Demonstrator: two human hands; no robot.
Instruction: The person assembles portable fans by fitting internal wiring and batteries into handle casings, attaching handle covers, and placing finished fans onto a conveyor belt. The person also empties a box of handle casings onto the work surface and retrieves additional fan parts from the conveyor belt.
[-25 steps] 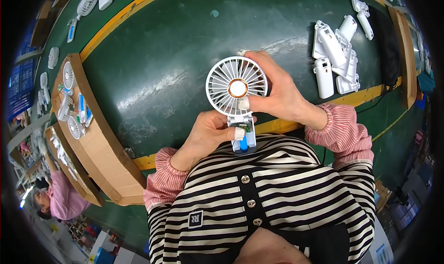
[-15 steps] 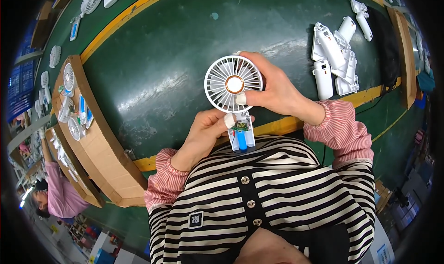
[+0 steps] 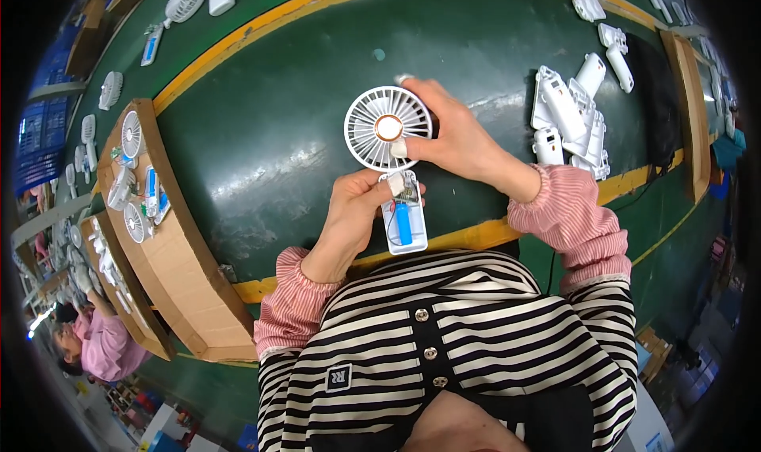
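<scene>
A small white handheld fan [image 3: 367, 144] is held between my two hands above the table's near edge. Its round grille faces up. The handle is open, showing a blue battery cell [image 3: 404, 224] and thin wires inside the white shell. My right hand [image 3: 446, 129] grips the grille's right rim, thumb over the front and fingers behind it. My left hand [image 3: 354, 206] pinches the upper end of the handle just below the grille, with its thumb on top. Both thumbs wear white finger covers. Fingers behind the fan are partly hidden.
White plastic handle shells [image 3: 564, 107] lie heaped on the right of the green table [image 3: 277, 119]. At left, a cardboard tray [image 3: 186, 282] holds several fan parts. More fans [image 3: 185, 2] lie on the far-left surface. A co-worker in pink [image 3: 111, 345] is at the lower left.
The fan and both hands have shifted slightly left, and the grille a little upward. The small lit green display on the handle is out of sight now, and the battery lies more exposed.
</scene>
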